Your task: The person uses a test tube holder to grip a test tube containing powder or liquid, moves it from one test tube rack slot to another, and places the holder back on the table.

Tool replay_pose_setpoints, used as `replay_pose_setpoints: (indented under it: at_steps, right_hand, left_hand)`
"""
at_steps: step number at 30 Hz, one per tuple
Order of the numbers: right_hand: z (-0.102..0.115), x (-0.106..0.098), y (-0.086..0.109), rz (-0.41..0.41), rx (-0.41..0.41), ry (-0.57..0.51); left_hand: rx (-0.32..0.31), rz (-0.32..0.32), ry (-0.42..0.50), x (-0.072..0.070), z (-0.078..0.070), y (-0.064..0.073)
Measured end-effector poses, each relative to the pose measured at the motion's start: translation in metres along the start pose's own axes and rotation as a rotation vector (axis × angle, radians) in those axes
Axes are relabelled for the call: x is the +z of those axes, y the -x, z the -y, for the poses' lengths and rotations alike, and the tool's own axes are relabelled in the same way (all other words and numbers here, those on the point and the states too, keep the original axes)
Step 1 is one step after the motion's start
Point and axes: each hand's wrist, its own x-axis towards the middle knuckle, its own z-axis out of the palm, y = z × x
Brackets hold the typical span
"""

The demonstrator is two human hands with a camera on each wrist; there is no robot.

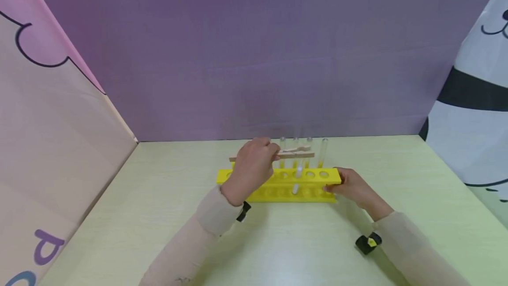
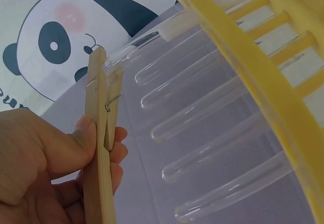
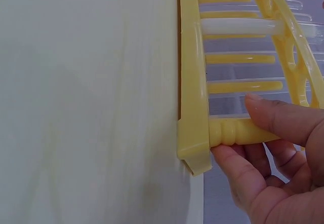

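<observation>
My left hand [image 1: 254, 164] grips a wooden test tube clamp [image 2: 96, 158] between thumb and fingers, above the yellow test tube rack [image 1: 274, 195]. The clamp's front end is at the top of a test tube with white contents [image 2: 182, 25], which stands in a front hole of the rack. Whether the clamp bites on the glass I cannot tell. My right hand [image 1: 355, 186] holds the rack's right end, thumb and fingers around the yellow end post [image 3: 243, 131]. Part of the rack's left side is hidden behind my left hand.
Several clear test tubes [image 2: 192, 102] stand upside down along the rack's back row, rounded ends up. The rack stands on a pale table [image 1: 158, 189]. Behind is a purple backdrop [image 1: 246, 56], with printed panels at left and right [image 1: 472, 83].
</observation>
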Motion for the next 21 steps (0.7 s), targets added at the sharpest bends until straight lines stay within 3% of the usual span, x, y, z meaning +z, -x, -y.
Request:
replay_pose_setpoints:
  at_steps: [21]
  right_hand:
    - [-0.0001,0.0,0.0011,0.005,-0.005,-0.046]
  left_hand:
    - [0.062,-0.021,0.01,0.0024,0.0014,-0.003]
